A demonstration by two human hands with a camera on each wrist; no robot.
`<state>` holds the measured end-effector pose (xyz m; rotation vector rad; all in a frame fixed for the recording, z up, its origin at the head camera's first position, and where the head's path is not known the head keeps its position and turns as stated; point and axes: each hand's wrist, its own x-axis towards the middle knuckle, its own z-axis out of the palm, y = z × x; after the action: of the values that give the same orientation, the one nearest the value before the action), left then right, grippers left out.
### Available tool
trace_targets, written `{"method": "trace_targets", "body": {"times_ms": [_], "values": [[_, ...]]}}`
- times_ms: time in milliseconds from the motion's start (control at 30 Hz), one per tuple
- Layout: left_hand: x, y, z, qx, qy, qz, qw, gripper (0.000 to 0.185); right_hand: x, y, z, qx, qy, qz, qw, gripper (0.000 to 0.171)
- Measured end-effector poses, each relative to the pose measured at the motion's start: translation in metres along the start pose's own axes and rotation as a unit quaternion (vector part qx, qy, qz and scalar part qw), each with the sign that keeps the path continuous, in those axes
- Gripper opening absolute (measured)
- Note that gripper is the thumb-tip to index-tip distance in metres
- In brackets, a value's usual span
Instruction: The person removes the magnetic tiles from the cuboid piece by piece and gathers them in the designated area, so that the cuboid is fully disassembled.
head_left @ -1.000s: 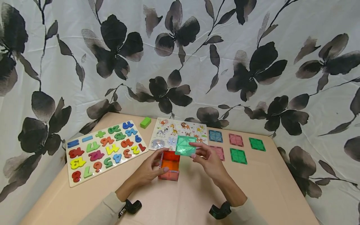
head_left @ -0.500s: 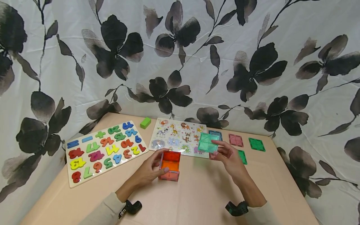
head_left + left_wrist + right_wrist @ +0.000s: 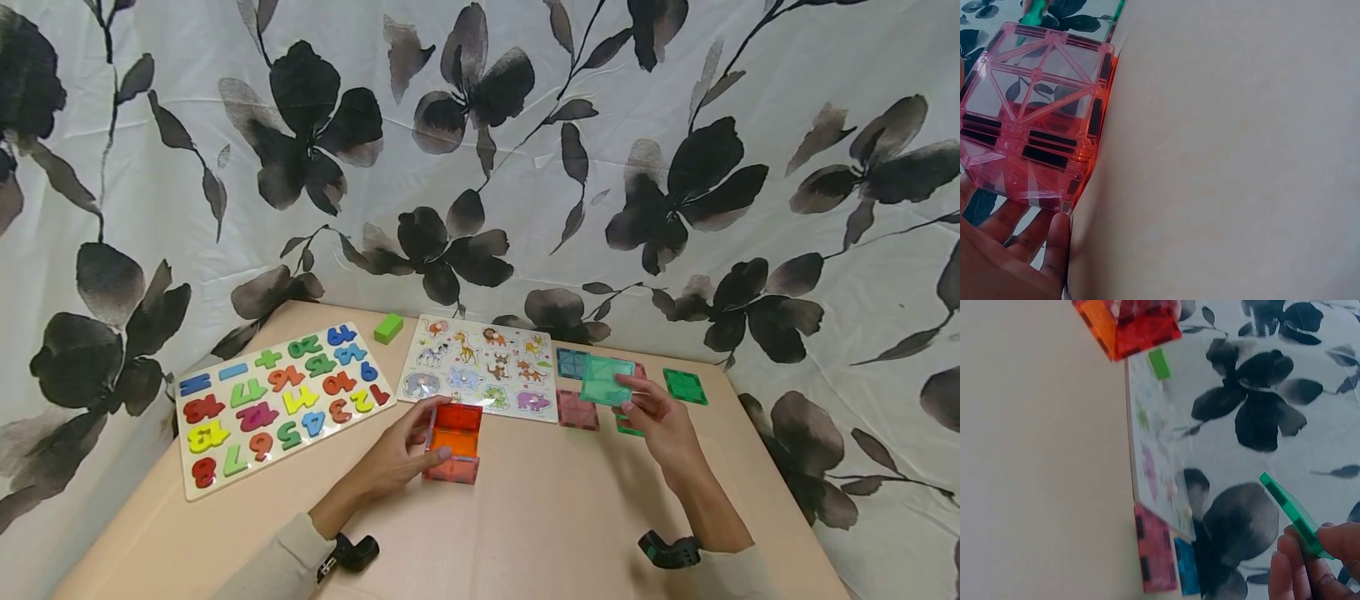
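My left hand (image 3: 392, 454) grips the left side of a box-like build of red and orange translucent magnetic tiles (image 3: 454, 443), its thumb at the near side. The left wrist view shows the pinkish-red walls (image 3: 1041, 94) of that build close up, with fingertips below it. Over on the right, my right hand (image 3: 663, 429) pinches a green translucent magnetic tile (image 3: 606, 380) by its right edge, held above the tiles on the table. In the right wrist view the same green tile (image 3: 1294, 512) is seen nearly edge-on between thumb and fingers.
Flat on the table lie a blue tile (image 3: 572, 363), a pink tile (image 3: 577, 410) and a far green tile (image 3: 685, 386); others are partly covered. An animal puzzle board (image 3: 480, 367), a number puzzle board (image 3: 281, 408) and a green block (image 3: 387, 327) lie behind and left.
My right hand has carried the green tile rightward, from beside the red and orange build to above the loose tiles. The left hand and the build have stayed in place.
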<state>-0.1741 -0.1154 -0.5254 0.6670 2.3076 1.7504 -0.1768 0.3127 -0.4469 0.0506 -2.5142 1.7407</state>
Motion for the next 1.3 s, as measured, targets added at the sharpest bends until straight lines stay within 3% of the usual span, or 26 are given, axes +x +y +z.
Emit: {"method": "trace_targets", "body": {"times_ms": [167,600,1033,1300], "values": [[0.000,-0.001,0.001,-0.001,0.000,-0.001,1.0000,0.071,0.000,0.014,-0.019,0.000,0.009,-0.003,1.000,0.045],[0.000,-0.001,0.001,0.003,0.000,-0.002,1.0000,0.071,0.007,0.055,-0.068,0.038,0.055,0.044,0.997,0.048],[-0.001,-0.001,0.000,0.007,0.004,-0.004,1.0000,0.072,0.007,0.083,-0.095,0.012,0.087,0.147,0.985,0.047],[-0.001,-0.001,0.000,0.005,0.001,0.000,1.0000,0.071,0.004,0.104,-0.110,0.023,0.104,0.152,0.983,0.045]]}}
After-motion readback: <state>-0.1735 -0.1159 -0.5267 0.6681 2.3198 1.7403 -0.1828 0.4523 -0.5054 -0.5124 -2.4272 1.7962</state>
